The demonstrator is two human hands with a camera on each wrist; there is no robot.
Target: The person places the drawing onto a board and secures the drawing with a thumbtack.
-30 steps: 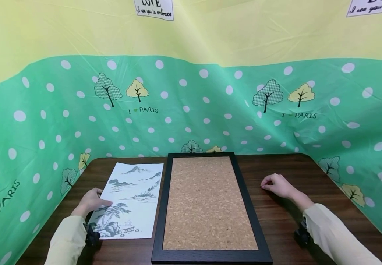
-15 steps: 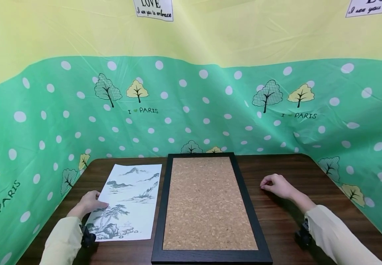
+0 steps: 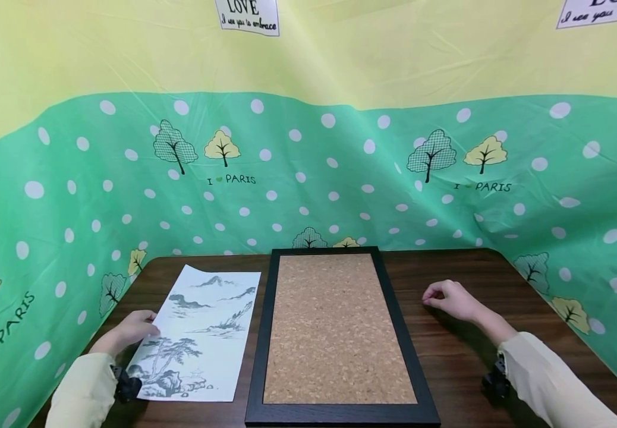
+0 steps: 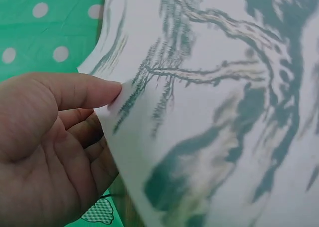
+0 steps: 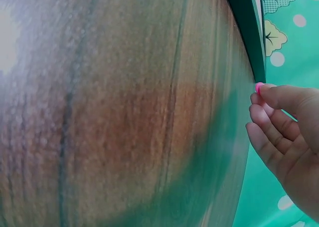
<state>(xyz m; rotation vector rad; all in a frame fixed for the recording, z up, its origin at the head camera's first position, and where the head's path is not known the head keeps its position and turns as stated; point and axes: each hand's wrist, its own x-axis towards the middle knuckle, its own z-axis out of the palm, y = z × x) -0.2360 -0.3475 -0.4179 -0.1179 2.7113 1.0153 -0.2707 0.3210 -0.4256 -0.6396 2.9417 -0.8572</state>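
A white paper sheet (image 3: 201, 333) printed with a grey-green landscape of mountains and trees lies at the left, its far-left corner slightly curled. My left hand (image 3: 126, 331) pinches its left edge; in the left wrist view the thumb lies on top and the fingers are behind the sheet (image 4: 209, 117). Right of the paper lies a cork board (image 3: 335, 333) in a black frame. My right hand (image 3: 454, 300) is right of the board, above the table. In the right wrist view, its thumb and forefinger pinch a small pink object (image 5: 258, 88), mostly hidden by the fingertips.
Everything rests on a dark brown wooden table (image 3: 447, 368). Behind and around it hangs a green and yellow curtain (image 3: 308, 148) with white dots and trees. Dark wrist cameras sit below both sleeves.
My left hand has drawn the paper left and nearer to me, away from the cork board's frame. My right hand has stayed almost still.
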